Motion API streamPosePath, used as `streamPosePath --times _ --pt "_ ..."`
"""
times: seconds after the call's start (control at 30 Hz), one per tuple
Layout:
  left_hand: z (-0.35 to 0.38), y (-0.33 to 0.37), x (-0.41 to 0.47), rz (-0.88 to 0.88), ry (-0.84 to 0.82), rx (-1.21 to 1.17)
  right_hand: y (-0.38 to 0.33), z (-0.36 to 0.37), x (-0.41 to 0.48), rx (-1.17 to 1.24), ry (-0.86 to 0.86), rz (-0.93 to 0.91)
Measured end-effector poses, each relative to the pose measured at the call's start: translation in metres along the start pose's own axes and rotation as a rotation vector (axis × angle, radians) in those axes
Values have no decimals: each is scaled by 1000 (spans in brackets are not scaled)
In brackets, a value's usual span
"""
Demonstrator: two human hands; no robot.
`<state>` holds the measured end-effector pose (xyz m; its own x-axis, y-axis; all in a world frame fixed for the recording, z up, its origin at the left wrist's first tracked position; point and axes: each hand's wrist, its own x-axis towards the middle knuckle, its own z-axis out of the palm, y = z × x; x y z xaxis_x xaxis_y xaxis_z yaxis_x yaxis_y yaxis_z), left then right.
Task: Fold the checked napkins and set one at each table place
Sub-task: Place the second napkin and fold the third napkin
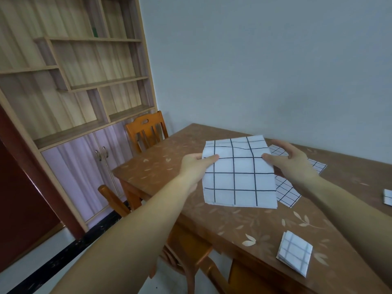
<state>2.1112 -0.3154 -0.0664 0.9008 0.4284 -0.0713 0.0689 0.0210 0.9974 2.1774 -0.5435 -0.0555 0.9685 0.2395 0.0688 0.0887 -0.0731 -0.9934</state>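
I see the left hand pinching the checked napkin above the table (a folded napkin lies nearer); the right hand has its thumb on the other edge, and I cannot tell if it clamps

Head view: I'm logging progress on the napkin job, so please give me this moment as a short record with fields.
held napkin: checked, lifted over the table between both hands
left hand: pinches its left edge, thumb on top
right hand: holds its right edge, thumb on top
loose napkins: lying flat on the table, partly hidden behind the held one
folded napkin: on the table near its front edge
edge napkin: cut off at the picture's right border
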Motion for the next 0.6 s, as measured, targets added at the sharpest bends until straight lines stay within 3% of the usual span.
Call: streamPosePath --times 0.27,0.4,0.6 --pt "11 -1 2 33 194 -15 -6 2 0 -16 129 -62" --pt "9 7 -1 114 157 51 -7 -5 2 -27 85 -52" --pt "-3 13 1 198 25 244 -8 -10 4 -235 55 -129"
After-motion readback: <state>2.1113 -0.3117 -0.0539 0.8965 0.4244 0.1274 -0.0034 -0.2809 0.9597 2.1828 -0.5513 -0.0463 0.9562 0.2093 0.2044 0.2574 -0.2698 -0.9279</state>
